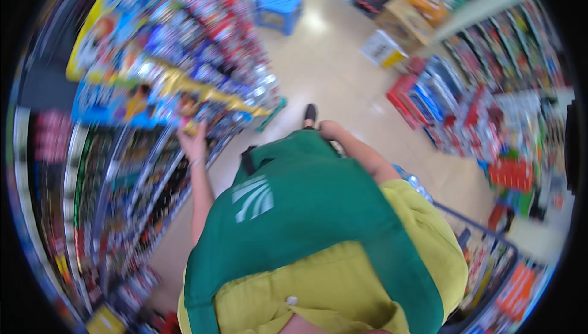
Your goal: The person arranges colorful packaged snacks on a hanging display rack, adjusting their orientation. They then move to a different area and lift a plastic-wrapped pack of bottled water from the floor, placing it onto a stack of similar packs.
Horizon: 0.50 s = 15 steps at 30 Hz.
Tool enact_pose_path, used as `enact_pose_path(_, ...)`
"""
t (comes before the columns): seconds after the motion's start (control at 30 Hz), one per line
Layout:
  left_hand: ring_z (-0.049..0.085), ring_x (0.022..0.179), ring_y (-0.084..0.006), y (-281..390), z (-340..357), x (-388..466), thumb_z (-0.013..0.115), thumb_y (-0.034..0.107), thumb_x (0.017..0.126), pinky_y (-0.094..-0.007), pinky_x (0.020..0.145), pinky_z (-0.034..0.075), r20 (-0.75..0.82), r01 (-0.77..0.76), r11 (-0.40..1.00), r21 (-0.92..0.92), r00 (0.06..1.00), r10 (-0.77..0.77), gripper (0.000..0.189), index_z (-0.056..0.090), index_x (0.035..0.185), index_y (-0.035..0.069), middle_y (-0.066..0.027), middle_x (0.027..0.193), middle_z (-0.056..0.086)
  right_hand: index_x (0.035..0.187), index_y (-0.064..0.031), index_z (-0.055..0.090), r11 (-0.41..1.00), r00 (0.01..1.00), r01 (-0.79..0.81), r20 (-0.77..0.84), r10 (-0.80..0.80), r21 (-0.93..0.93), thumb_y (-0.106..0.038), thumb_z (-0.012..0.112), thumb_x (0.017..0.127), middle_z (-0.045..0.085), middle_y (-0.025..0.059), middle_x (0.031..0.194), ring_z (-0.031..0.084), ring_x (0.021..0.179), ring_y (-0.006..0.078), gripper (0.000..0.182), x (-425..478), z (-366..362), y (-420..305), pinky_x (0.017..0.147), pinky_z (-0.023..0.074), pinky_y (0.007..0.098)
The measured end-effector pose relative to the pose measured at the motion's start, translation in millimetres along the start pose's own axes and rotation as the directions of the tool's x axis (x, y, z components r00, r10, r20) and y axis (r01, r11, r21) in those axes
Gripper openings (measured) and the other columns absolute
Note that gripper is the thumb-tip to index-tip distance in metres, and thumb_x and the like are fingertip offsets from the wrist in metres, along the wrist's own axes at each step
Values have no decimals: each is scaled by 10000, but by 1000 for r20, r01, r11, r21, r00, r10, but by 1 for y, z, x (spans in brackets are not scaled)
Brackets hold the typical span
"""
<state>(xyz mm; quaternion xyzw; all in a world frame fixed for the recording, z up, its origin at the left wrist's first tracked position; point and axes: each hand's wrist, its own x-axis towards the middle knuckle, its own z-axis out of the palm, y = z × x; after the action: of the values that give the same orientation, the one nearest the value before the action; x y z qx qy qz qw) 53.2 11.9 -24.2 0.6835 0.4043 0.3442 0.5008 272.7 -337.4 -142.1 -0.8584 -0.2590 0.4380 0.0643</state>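
My left hand (194, 143) is raised at the end of a stretched arm, beside the corner of a stacked display. Its fingers are around a small pink-and-yellow package (189, 126), too blurred to name more closely. Cans and bottles (216, 49) are packed behind it, with blue printed display boards (124, 104) along the side. My right hand (328, 129) hangs low by the hem of the green apron (303, 196), its fingers mostly hidden. Whether that hand holds anything, I cannot tell.
Store shelves (133, 187) run down the left. A blue plastic stool (280, 5) stands on the tiled floor (317, 67) past the display. To the right are stacked cartons (432, 95), a cardboard box (404, 21) and a metal-framed cart (477, 223) with goods.
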Motion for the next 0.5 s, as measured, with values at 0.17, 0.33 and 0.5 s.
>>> enact_pose_path(0.17,540,819,-115,-13,-16,-3,644,64,743,-248,736,440,-13,-7,991,-135,1000,5,320,497,1013,-25,-60,915,579,970,-21,601,996,995,87,47,-87,20,-314,545,716,584,217,995,548,952,338,392,-22,-10,-31,814,421,393)
enact_pose_path(0.33,543,778,-84,-28,-38,-11,566,22,798,-216,705,443,60,144,960,-241,989,-133,178,555,958,-55,-40,871,596,960,-10,604,994,993,100,72,-97,-50,-264,542,726,590,207,993,555,945,326,351,-19,-15,-43,802,426,383)
enact_pose_path(0.5,520,770,-122,-49,-39,-19,640,89,745,-251,704,446,-49,116,992,-53,992,-119,424,440,1111,11,-89,971,509,942,-15,609,972,973,231,-4,-231,-30,-239,582,715,619,172,908,596,831,293,320,17,-23,-52,731,465,364)
